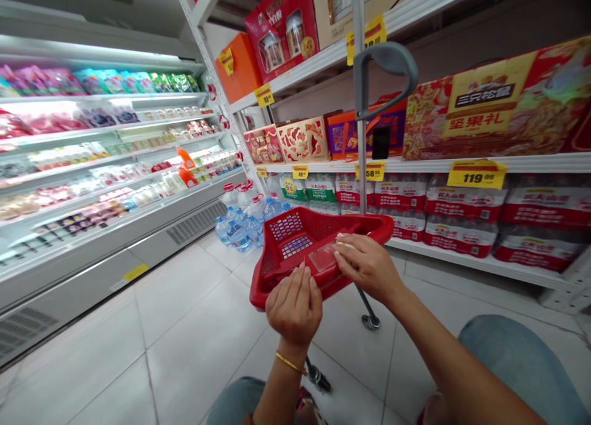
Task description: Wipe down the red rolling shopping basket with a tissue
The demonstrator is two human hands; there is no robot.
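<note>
A red plastic shopping basket [289, 225] with mesh sides sits in front of me on a thin metal stand [361, 185]. The stand has a grey loop handle [388, 74] at its top and small wheels [370, 322] near the floor. My left hand [295, 302], with a gold bracelet at the wrist, has its fingers curled at the basket's near edge. Further right, my right hand [367, 262] grips the same side, fingers bent beside a clear label panel [323, 257]. Something small and white shows by its fingertips; I cannot tell what it is.
A lit refrigerated display [115, 141] runs along the left. Shelving with gift boxes [489, 105] and packs of bottles [462, 228] stands ahead and right. Blue-wrapped water bottles [240, 225] rest on the tiled floor [194, 326]. My knees [521, 363] are at the bottom.
</note>
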